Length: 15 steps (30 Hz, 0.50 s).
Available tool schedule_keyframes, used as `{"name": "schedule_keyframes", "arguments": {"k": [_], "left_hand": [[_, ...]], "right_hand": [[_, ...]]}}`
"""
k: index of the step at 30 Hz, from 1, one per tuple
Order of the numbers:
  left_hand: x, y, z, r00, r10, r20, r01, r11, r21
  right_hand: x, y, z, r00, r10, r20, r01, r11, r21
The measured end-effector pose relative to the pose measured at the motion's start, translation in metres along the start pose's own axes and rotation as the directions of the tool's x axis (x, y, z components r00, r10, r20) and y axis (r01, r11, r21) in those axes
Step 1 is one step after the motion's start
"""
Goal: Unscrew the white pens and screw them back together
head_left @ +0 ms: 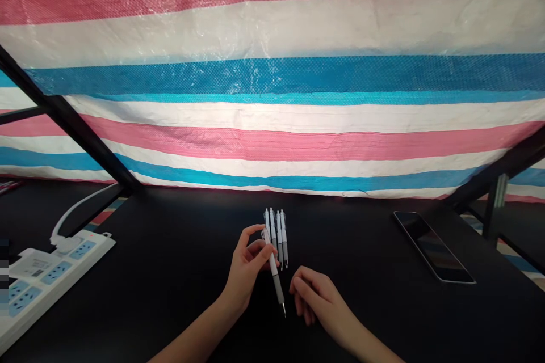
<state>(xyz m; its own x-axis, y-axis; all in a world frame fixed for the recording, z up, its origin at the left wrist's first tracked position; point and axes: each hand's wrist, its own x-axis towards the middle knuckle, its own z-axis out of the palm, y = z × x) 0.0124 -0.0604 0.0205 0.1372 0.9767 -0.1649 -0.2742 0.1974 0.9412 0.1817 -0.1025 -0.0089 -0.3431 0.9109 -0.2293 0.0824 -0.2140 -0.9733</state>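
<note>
Head view: the left hand [246, 266] pinched a white pen [275, 272] between thumb and fingers, its tip angled down beside the right hand [317, 295], which was empty and loosely curled. A row of pens [281, 238] lay just beyond on the black table [170, 249].
</note>
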Motion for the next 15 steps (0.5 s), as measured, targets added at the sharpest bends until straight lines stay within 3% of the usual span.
{"name": "schedule_keyframes", "arguments": {"k": [15], "left_hand": [[0.0010,-0.0001,-0.0002,0.999,-0.018,-0.032,0.017,0.999,-0.036]], "right_hand": [[0.0005,-0.0008,0.0009,1.000,-0.017,0.004,0.017,1.000,-0.015]]}}
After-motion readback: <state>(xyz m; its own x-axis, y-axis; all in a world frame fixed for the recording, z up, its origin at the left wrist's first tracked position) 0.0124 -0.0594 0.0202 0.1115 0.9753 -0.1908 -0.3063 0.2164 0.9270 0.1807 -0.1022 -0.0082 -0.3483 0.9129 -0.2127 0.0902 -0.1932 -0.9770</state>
